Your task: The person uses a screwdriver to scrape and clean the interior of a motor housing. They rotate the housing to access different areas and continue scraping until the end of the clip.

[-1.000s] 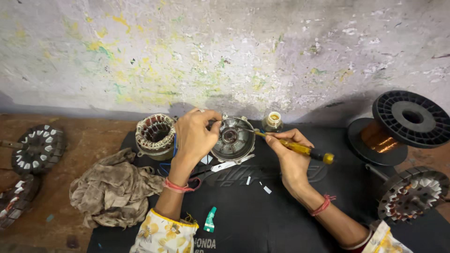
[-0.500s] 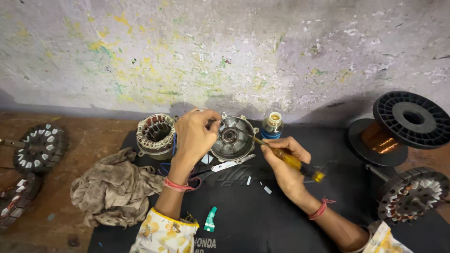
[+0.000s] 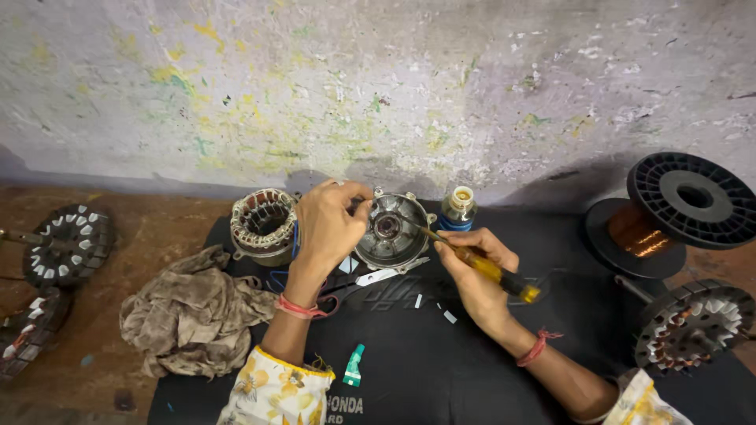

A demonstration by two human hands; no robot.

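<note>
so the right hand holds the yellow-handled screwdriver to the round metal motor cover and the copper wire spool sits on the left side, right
Not quite: the copper wire spool sits on the right side, as the head view shows. The right hand does hold the yellow-handled screwdriver to the round metal motor cover.

Small green and white sachet (image 3: pixel 353 366) on the black mat (image 3: pixel 441 370), white printed lettering beside it at the mat's near edge

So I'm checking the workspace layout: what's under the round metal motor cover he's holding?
The round metal motor cover stands tilted on a black mat. A flat metal strip and scissors show below its lower edge. The left hand hides its left rim.
</note>
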